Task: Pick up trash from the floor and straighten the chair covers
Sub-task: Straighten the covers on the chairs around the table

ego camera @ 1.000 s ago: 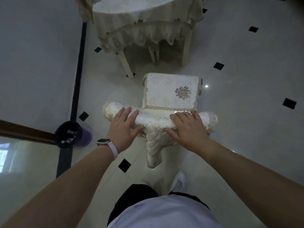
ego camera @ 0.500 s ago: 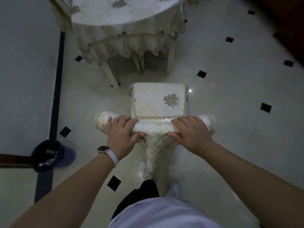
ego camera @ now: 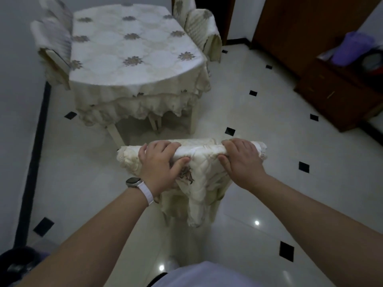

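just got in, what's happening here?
A person stands behind a chair, left hand and right hand both gripping the top of its back through the cream cover. The cover is bunched along that top edge and hangs in uneven folds below, so it is not yet straightened. Ahead is the clothed table, with a covered chair on its left side and another on its right.

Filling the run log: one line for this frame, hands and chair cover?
step: chair cover | left hand: grips cover at backrest top | right hand: grips cover at backrest top | table: ahead
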`<control>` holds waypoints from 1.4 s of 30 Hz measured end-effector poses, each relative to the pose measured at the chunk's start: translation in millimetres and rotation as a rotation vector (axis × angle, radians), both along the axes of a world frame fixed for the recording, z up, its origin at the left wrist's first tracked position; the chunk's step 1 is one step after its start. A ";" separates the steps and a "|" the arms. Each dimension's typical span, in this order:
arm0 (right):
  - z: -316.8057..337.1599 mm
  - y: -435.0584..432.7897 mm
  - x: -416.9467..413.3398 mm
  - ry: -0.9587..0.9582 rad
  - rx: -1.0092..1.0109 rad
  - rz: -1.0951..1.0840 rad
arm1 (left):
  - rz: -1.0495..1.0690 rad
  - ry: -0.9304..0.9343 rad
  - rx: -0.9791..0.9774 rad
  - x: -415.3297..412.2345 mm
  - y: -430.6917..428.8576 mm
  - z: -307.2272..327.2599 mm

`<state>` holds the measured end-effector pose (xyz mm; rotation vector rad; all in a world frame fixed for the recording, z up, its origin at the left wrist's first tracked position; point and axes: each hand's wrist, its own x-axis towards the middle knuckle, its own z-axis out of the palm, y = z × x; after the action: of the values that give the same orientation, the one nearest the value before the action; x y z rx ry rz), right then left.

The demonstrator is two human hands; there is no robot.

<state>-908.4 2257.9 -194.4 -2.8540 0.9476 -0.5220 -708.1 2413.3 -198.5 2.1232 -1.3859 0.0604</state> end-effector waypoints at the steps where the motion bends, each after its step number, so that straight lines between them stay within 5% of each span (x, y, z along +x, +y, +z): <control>1: 2.2 -5.3 6.7 0.008 0.011 -0.008 | -0.015 -0.013 -0.002 8.6 -5.1 2.1; 18: 4.8 -96.6 78.5 -0.243 -0.047 0.056 | -0.004 -0.218 -0.088 85.9 -85.3 12.4; 31: 5.8 -248.5 84.1 -0.176 0.008 0.389 | 0.210 -0.241 -0.149 30.3 -170.3 8.8; 42: 2.7 -325.0 115.3 -0.154 0.032 0.526 | 0.366 -0.144 -0.003 17.3 -221.6 11.6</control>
<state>-793.1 1932.8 -191.8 -2.8142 0.1603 -0.6376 -690.8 2191.7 -186.8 2.3836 -1.0537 0.3654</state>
